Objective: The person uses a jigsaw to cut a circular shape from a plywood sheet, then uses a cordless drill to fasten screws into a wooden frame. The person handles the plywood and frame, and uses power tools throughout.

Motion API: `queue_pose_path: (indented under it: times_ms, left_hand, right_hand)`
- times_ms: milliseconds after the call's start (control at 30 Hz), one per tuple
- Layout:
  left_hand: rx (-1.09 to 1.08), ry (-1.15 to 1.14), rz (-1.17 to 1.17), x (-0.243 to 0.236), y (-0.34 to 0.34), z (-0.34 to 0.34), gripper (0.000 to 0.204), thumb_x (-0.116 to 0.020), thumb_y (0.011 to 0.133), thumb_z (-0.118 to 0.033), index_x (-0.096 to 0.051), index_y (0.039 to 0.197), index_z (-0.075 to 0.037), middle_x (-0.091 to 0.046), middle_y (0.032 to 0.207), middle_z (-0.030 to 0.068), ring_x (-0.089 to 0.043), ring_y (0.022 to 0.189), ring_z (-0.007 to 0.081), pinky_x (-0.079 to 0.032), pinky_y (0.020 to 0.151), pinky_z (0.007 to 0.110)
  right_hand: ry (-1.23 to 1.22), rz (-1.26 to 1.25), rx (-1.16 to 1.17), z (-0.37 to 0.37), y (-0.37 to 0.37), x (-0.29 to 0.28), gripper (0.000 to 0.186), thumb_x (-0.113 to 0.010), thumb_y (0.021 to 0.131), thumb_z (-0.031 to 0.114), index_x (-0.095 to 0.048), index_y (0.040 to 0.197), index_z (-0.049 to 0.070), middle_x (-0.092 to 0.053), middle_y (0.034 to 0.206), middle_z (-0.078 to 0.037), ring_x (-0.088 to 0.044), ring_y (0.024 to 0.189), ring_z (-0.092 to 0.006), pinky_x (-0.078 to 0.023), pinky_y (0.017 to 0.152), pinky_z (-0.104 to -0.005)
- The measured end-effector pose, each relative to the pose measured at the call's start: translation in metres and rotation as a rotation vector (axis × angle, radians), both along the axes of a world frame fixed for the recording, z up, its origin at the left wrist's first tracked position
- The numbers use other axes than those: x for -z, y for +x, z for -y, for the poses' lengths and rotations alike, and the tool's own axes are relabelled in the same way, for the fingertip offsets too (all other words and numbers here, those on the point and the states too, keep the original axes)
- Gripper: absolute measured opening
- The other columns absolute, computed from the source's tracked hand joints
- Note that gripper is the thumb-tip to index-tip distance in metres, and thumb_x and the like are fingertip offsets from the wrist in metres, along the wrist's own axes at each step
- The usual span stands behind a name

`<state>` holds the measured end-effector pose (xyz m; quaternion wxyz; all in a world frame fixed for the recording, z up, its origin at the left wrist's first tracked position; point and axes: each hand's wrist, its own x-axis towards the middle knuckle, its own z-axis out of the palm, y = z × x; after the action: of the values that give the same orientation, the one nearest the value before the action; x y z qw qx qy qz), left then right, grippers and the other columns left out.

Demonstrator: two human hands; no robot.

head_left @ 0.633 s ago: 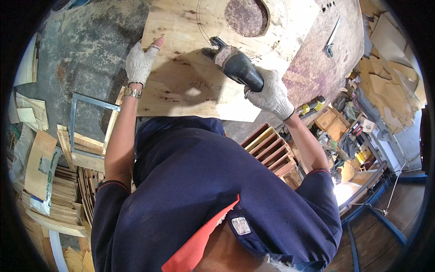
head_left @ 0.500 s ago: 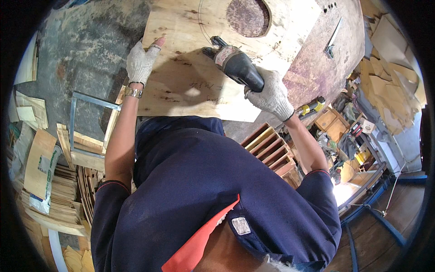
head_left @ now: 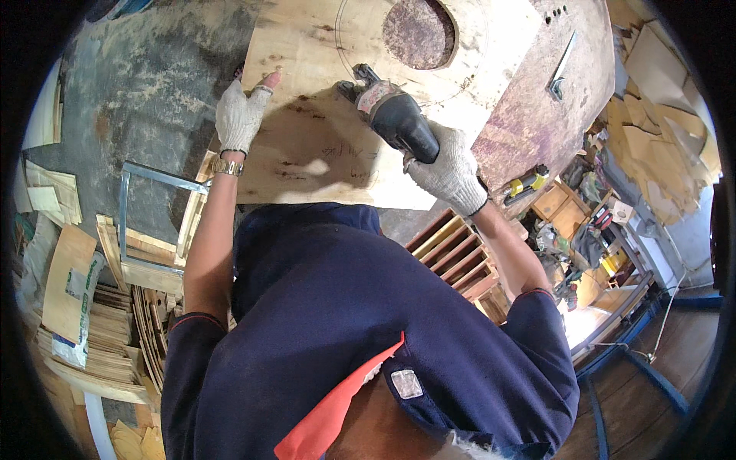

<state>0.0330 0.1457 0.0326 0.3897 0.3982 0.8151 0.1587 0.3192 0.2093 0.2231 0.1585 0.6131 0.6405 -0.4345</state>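
Plywood (head_left: 307,115) takes up the upper middle of the frame, a pale sheet lying on my mottled bench (head_left: 510,123), with a big round hole near the top and curved lines drawn around it. My right grip (head_left: 448,172) is closed around the back end of a black-bodied power tool (head_left: 404,123), so the tool sits right in the glove, pointing up and left from it. Its metal front end is over the sheet, below and left of the hole, close to one of those curved lines. Can't tell if it's actually biting into the wood.

My left grip (head_left: 239,119) is at the sheet's left edge, bare thumb tip on top of the wood and spread away from the fingers. Those are mostly hidden, so I can't tell if I'm pinching the edge or just resting there. Knit gloves on both, metal-band watch (head_left: 228,166) on the left wrist.

Other stuff around: a try square (head_left: 562,69) on the bench, upper right of the frame, well apart from the tool. A yellow-and-black tool (head_left: 527,182) is right of my right wrist, and a metal frame (head_left: 125,211) is left of my left forearm. Stacked wood strips (head_left: 100,330) fill the lower left.
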Motion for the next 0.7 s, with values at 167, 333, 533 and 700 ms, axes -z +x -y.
queue_pose_path:
  times_ms: [167,333,533,700]
  left_hand:
    - [-0.022,-0.047,0.118,-0.003,0.0,-0.001,0.086,-0.065,0.08,-0.073,-0.065,0.115,0.005,-0.07,0.107,0.026,-0.067,0.1,0.043,-0.051,0.086,0.046]
    - [-0.014,-0.026,0.07,0.002,0.0,0.002,0.078,-0.066,0.081,-0.071,-0.068,0.113,0.001,-0.072,0.105,0.023,-0.068,0.099,0.0391,-0.051,0.085,0.044]
    - [-0.037,-0.01,0.135,0.005,0.001,0.006,0.075,-0.062,0.077,-0.078,-0.073,0.11,-0.011,-0.074,0.097,0.0178,-0.071,0.091,0.0364,-0.055,0.076,0.045]
    - [-0.055,0.054,0.092,0.015,0.004,0.011,0.08,-0.063,0.076,-0.079,-0.072,0.106,-0.006,-0.073,0.086,0.0207,-0.072,0.082,0.0379,-0.056,0.07,0.046]
  right_hand:
    - [0.017,-0.005,-0.005,0.003,-0.003,0.002,0.03,-0.069,0.074,0.017,-0.068,0.1,0.001,-0.068,0.068,-0.015,-0.07,0.063,-0.0251,-0.054,0.063,-0.0385]
    - [0.022,0.027,0.03,0.006,-0.009,0.003,0.03,-0.07,0.074,0.016,-0.068,0.1,0.001,-0.068,0.07,-0.015,-0.069,0.065,-0.0246,-0.053,0.064,-0.0382]
    - [0.045,0.071,0.144,0.018,-0.012,0.011,0.033,-0.071,0.072,0.016,-0.068,0.102,0.001,-0.068,0.072,-0.016,-0.068,0.067,-0.0261,-0.054,0.069,-0.0404]
    - [0.226,-0.024,0.069,0.018,-0.013,0.011,0.029,-0.076,0.076,0.021,-0.068,0.094,0.001,-0.067,0.072,-0.016,-0.067,0.067,-0.0292,-0.051,0.066,-0.0416]
